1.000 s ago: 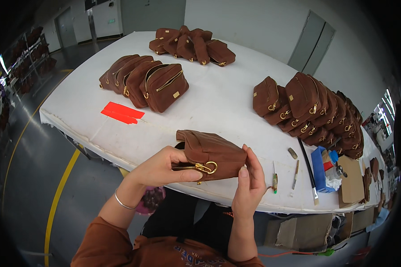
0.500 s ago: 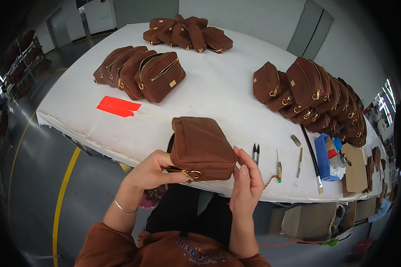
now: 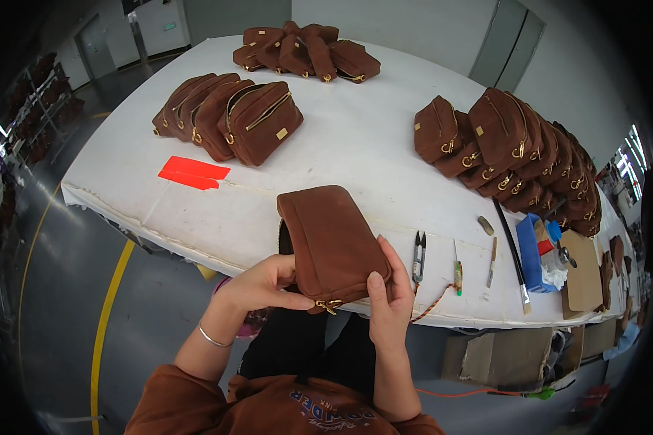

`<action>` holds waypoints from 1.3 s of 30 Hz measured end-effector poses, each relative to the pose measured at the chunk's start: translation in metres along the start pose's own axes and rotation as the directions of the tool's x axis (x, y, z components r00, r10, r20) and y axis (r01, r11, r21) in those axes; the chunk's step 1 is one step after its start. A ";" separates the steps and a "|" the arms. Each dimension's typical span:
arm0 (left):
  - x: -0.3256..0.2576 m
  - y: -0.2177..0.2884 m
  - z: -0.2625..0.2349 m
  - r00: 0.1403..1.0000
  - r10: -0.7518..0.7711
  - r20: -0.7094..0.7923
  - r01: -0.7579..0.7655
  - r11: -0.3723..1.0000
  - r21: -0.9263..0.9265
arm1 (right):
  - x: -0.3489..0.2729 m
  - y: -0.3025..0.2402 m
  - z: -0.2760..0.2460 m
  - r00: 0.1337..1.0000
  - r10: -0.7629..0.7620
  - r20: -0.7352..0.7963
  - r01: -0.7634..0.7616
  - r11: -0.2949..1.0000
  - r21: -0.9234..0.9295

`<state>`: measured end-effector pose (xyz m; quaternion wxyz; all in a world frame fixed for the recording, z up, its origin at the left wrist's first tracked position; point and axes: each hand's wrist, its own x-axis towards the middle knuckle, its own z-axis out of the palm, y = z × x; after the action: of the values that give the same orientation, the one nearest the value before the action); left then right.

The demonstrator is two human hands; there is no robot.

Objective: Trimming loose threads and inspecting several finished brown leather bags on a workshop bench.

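Observation:
Between my hands, over the table's front edge, is a brown leather bag [image 3: 335, 243] with gold hardware. My left hand [image 3: 266, 284] grips its lower left corner beside the zipper and gold ring; some of its fingers are hidden in or behind the bag's open side. With thumb in front and fingers behind, my right hand [image 3: 390, 293] holds the lower right corner. Thread snips [image 3: 419, 257] lie just right of the bag, next to an awl-like tool [image 3: 458, 278] with a green-tipped handle and a twisted cord.
Brown bags stand in a row [image 3: 228, 119] at left, a pile [image 3: 305, 51] at the far end and a large stack [image 3: 530, 156] at right. A red sheet [image 3: 192, 172] lies on the white table [image 3: 355, 130]. A brush [image 3: 515, 261] lies beside a blue bin [image 3: 532, 254].
The bag has tilted, its lower right corner shifting right and down. My right thumb now presses on its front face, and my left hand has moved slightly right.

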<state>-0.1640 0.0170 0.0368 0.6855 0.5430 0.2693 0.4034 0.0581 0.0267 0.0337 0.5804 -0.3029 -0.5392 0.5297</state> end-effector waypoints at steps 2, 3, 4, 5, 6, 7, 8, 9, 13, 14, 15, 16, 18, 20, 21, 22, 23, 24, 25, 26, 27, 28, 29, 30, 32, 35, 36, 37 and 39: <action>0.003 -0.003 0.001 0.999 0.032 -0.021 -0.036 0.986 -0.164 | -0.002 0.006 -0.004 0.999 -0.005 -0.046 0.003 0.999 -0.034; 0.006 -0.006 -0.003 0.998 0.037 -0.057 -0.054 0.941 -0.334 | -0.004 0.009 -0.005 0.999 -0.004 -0.042 0.003 0.999 -0.035; 0.009 -0.008 -0.005 0.995 0.036 -0.093 -0.078 0.866 -0.494 | -0.005 0.012 -0.007 0.999 0.000 -0.053 -0.003 0.999 -0.052; 0.011 -0.010 -0.006 0.994 0.037 -0.099 -0.082 0.865 -0.495 | -0.006 0.014 -0.008 0.998 0.007 -0.063 -0.011 0.998 -0.068; 0.013 -0.011 -0.007 0.977 -0.008 -0.213 -0.123 0.796 -0.593 | -0.007 0.015 -0.008 0.998 0.010 -0.058 -0.014 0.998 -0.068; 0.015 -0.012 -0.007 0.946 -0.067 -0.318 -0.176 0.715 -0.676 | -0.008 0.015 -0.009 0.998 0.013 -0.064 -0.016 0.999 -0.050; 0.018 -0.010 -0.005 0.943 -0.066 -0.325 -0.182 0.715 -0.675 | -0.008 0.017 -0.009 0.998 0.017 -0.067 -0.019 0.999 -0.030; 0.021 -0.007 -0.001 0.931 -0.074 -0.358 -0.187 0.744 -0.641 | -0.008 0.018 -0.010 0.998 0.021 -0.061 -0.023 0.999 -0.027; 0.018 -0.004 0.000 0.934 -0.048 -0.353 -0.178 0.796 -0.579 | -0.009 0.014 -0.006 0.996 0.043 -0.079 -0.045 0.999 -0.023; 0.017 -0.004 0.001 0.933 -0.046 -0.357 -0.182 0.795 -0.579 | -0.009 0.013 -0.007 0.994 0.059 -0.090 -0.059 0.998 -0.004; 0.017 -0.004 0.002 0.937 -0.039 -0.346 -0.181 0.794 -0.580 | -0.009 0.014 -0.009 0.995 0.059 -0.085 -0.060 0.998 -0.004; 0.016 -0.004 0.004 0.942 -0.032 -0.335 -0.180 0.794 -0.581 | -0.010 0.016 -0.012 0.993 0.084 -0.081 -0.083 0.996 0.016; 0.015 -0.005 0.005 0.947 -0.026 -0.321 -0.171 0.805 -0.568 | -0.011 0.020 -0.014 0.991 0.109 -0.075 -0.107 0.994 0.035; 0.014 -0.005 0.008 0.951 -0.017 -0.308 -0.165 0.816 -0.554 | -0.011 0.020 -0.014 0.994 0.093 -0.061 -0.093 0.996 0.016; 0.013 -0.006 0.010 0.953 0.000 -0.303 -0.164 0.841 -0.515 | -0.010 0.020 -0.014 0.994 0.092 -0.057 -0.092 0.996 0.015; 0.012 -0.006 0.011 0.954 0.017 -0.298 -0.164 0.865 -0.475 | -0.010 0.019 -0.013 0.994 0.099 -0.039 -0.098 0.995 0.022; 0.011 -0.006 0.012 0.954 0.020 -0.299 -0.167 0.864 -0.475 | -0.010 0.019 -0.014 0.994 0.105 -0.023 -0.104 0.994 0.027; 0.010 -0.006 0.014 0.953 0.043 -0.300 -0.182 0.874 -0.451 | -0.009 0.019 -0.015 0.994 0.103 -0.021 -0.103 0.994 0.026; 0.010 -0.005 0.015 0.951 0.067 -0.301 -0.197 0.883 -0.426 | -0.009 0.019 -0.017 0.995 0.101 -0.001 -0.101 0.995 0.024; 0.009 -0.004 0.016 0.951 0.071 -0.301 -0.200 0.883 -0.425 | -0.009 0.020 -0.019 0.995 0.098 0.018 -0.099 0.995 0.023; 0.009 -0.002 0.018 0.954 0.059 -0.295 -0.194 0.870 -0.454 | -0.009 0.021 -0.021 0.995 0.095 0.021 -0.095 0.995 0.022; 0.008 0.000 0.020 0.957 0.048 -0.288 -0.188 0.856 -0.481 | -0.009 0.021 -0.023 0.993 0.116 0.037 -0.118 0.992 0.035; 0.008 0.001 0.020 0.956 0.054 -0.287 -0.192 0.857 -0.479 | -0.009 0.022 -0.025 0.989 0.136 0.054 -0.139 0.989 0.049; 0.007 0.002 0.021 0.959 0.060 -0.276 -0.204 0.824 -0.529 | -0.009 0.023 -0.028 0.990 0.131 0.056 -0.133 0.990 0.048; 0.007 0.002 0.021 0.962 0.073 -0.265 -0.218 0.790 -0.573 | -0.009 0.025 -0.032 0.983 0.159 0.087 -0.167 0.982 0.088; 0.010 0.006 0.023 0.958 0.167 -0.235 -0.284 0.689 -0.667 | -0.008 0.024 -0.032 0.981 0.154 0.116 -0.169 0.976 0.135; 0.012 0.011 0.025 0.954 0.141 -0.265 -0.293 0.634 -0.716 | -0.009 0.024 -0.032 0.982 0.149 0.119 -0.165 0.977 0.136; 0.014 0.016 0.027 0.949 0.113 -0.293 -0.303 0.574 -0.760 | -0.009 0.023 -0.032 0.979 0.158 0.130 -0.177 0.974 0.143; 0.019 0.023 0.033 0.932 0.097 -0.349 -0.329 0.634 -0.700 | -0.009 0.022 -0.033 0.977 0.163 0.140 -0.184 0.971 0.151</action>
<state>-0.1333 0.0181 0.0694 0.7491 0.1784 0.1066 0.6290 0.0846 0.0311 0.0027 0.5191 -0.2664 -0.5013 0.6390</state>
